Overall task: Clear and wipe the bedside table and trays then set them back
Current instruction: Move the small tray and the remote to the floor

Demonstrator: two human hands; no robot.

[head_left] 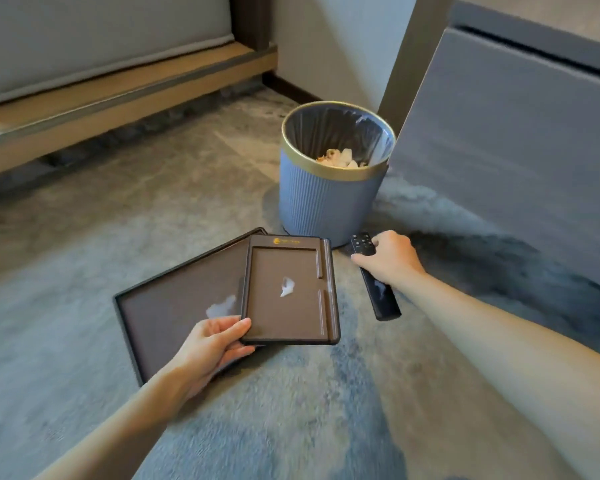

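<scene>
Head: left hand grips small tray corner (right hand grips remote).

My left hand pinches the near corner of the small tray in front of the bin. It overlaps the large tray, front-left of the bin. My right hand grips the remote just before the bin.

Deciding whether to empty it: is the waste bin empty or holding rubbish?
Holding rubbish; how full, cannot tell. Pale crumpled scraps show inside the lined waste bin.
</scene>
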